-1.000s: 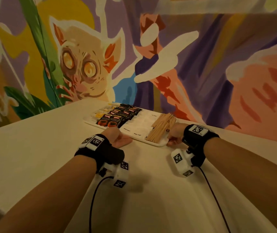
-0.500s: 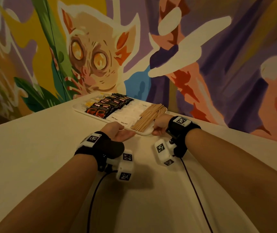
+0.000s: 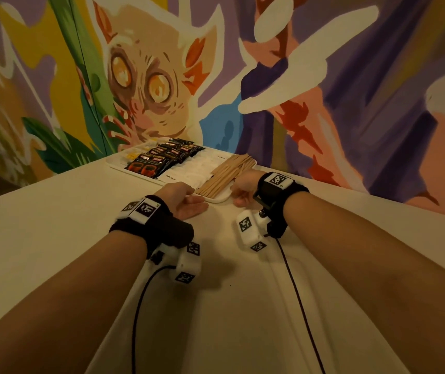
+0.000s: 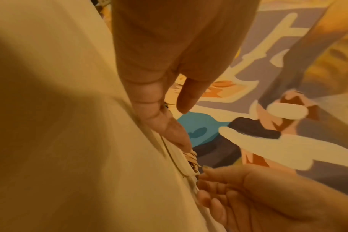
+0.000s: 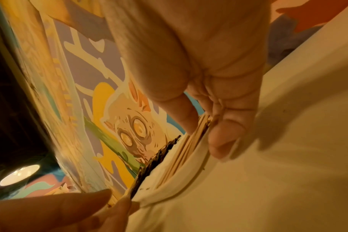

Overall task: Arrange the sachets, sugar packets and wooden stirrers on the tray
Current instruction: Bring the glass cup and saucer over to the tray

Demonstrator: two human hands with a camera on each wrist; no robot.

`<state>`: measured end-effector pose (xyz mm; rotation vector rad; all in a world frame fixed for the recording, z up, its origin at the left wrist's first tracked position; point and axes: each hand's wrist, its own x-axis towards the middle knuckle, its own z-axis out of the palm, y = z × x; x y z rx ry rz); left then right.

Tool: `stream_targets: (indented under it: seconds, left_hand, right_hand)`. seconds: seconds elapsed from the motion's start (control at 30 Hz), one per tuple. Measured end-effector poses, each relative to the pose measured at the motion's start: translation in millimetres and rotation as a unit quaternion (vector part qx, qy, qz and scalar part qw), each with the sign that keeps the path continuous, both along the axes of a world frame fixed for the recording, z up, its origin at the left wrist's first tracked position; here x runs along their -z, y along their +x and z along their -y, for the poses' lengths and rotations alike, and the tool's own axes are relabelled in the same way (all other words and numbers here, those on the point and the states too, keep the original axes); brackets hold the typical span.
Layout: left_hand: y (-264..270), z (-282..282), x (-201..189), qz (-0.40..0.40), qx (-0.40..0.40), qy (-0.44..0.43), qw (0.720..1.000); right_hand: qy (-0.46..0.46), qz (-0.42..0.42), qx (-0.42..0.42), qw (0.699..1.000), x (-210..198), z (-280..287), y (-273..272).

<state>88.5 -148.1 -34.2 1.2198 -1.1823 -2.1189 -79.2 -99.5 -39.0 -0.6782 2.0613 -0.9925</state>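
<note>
A white tray (image 3: 217,198) lies at the table's far side, against the wall. It holds dark coffee sachets (image 3: 159,157), white sugar packets (image 3: 197,168) and a bundle of wooden stirrers (image 3: 226,171). My left hand (image 3: 182,201) lies with straight fingers (image 4: 169,125) along the tray's near rim (image 4: 179,161), holding nothing. My right hand (image 3: 243,188) is at the near right corner. Its thumb (image 5: 179,116) rests on the stirrers (image 5: 189,150) and a finger (image 5: 224,138) is outside the rim (image 5: 189,180), pinching the edge.
A painted mural wall (image 3: 324,103) rises right behind the tray. The cream table (image 3: 229,306) stretches toward me, with its left edge (image 3: 40,182) dropping off. Two thin cables (image 3: 294,292) run back from the wrist cameras over the tabletop.
In the head view the tray and both hands now sit further left and further away. Both hands keep their places at the tray's near edge.
</note>
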Motion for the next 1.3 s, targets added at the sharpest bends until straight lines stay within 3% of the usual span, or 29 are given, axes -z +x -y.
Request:
stream_targets:
  seconds: [0.2, 0.4, 0.57, 0.7, 0.9, 1.0, 1.1, 1.3]
  left_hand:
    - [-19, -46, -20, 0.076, 0.114, -0.134, 0.981]
    - [-60, -141, -32, 0.011, 0.291, -0.201, 0.935]
    - [-109, -240, -22, -0.041, 0.41, -0.2, 0.889]
    - [-142, -320, -18, -0.079, 0.476, -0.161, 0.861]
    - [-172, -412, -11, -0.101, 0.531, -0.114, 0.834]
    - [-187, -437, -6, -0.103, 0.537, -0.094, 0.832]
    - [-201, -456, -4, -0.099, 0.537, -0.065, 0.835]
    - [-223, -469, 6, -0.095, 0.534, -0.02, 0.84]
  right_hand:
    - [0.002, 0.002, -0.004, 1.0, -21, -53, 9]
    - [-0.07, 0.003, 0.019, 0.997, -39, -170, 13]
    - [-0.146, -0.028, 0.144, 0.978, -38, -306, 8]
    - [-0.227, 0.009, 0.292, 0.929, -30, -416, -2]
    - [-0.351, -0.016, 0.516, 0.781, -13, -543, -25]
    - [-0.357, -0.029, 0.579, 0.733, -5, -577, -39]
    - [-0.365, -0.007, 0.591, 0.719, 5, -590, -56]
    - [-0.368, 0.078, 0.564, 0.735, 14, -582, -81]
